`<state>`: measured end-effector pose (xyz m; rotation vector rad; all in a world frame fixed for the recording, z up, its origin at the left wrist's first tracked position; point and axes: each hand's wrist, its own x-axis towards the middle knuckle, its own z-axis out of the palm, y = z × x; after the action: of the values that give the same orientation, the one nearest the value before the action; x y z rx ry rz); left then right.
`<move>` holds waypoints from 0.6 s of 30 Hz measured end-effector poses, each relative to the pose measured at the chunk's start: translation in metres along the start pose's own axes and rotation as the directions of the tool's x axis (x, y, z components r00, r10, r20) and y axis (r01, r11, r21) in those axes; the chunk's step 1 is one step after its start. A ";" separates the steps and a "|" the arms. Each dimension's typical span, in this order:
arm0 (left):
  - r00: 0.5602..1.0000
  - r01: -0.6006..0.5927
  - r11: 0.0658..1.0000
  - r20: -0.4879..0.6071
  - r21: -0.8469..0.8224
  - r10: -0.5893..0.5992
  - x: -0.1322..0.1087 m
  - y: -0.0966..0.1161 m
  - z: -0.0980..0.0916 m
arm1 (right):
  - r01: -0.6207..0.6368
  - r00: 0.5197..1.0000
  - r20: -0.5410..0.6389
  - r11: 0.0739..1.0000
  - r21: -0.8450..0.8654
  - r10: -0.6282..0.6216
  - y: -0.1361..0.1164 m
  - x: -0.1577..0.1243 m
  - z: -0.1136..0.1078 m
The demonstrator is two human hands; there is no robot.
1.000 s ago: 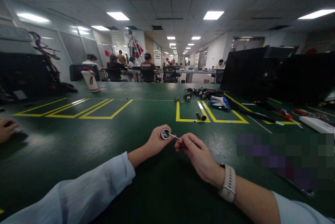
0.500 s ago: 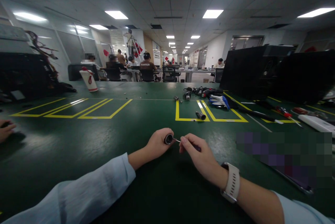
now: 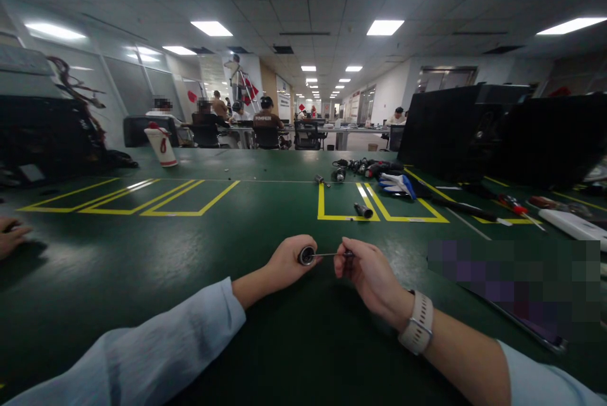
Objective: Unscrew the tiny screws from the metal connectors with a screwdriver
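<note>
Near the middle of the green table (image 3: 199, 324), my left hand (image 3: 288, 262) is wrapped round a dark cylindrical part (image 3: 306, 255), its round open end facing me. My right hand (image 3: 363, 267) pinches the handle of a thin screwdriver (image 3: 329, 255). The metal shaft points left, and its tip meets the cylinder's rim area; the exact contact is too small to tell. Beyond my hands, a similar dark metal cylinder (image 3: 363, 210) lies on a yellow tape outline.
Farther back are a cluster of dark parts (image 3: 365, 167), a blue-white glove (image 3: 397, 184) and a white cup (image 3: 162, 145). At right lie a red screwdriver (image 3: 516, 207), a white case (image 3: 573, 226) and black monitors (image 3: 455, 131). Another person's hand (image 3: 12, 235) is at the left edge.
My right hand has drawn slightly to the right and turned, and more of the screwdriver's shaft shows. The left hand and its cylinder have barely moved.
</note>
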<state>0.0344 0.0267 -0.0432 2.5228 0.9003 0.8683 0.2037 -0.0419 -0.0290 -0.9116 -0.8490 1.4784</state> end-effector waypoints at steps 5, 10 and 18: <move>0.999 0.005 1.000 0.034 0.002 -0.005 0.000 -0.002 0.000 | 0.147 0.989 0.039 0.976 -0.162 -0.143 -0.003 -0.006 0.003; 0.997 0.001 1.000 0.072 0.011 -0.002 -0.001 -0.003 0.001 | 0.139 0.990 0.074 0.955 -0.263 -0.123 -0.009 -0.010 0.007; 1.000 0.016 0.998 0.016 -0.063 -0.015 0.000 -0.003 0.001 | -0.085 0.996 0.013 0.994 0.062 0.084 0.004 0.003 -0.002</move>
<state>0.0340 0.0287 -0.0453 2.4618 0.8732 0.8580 0.2037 -0.0395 -0.0337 -0.9030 -0.7759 1.5754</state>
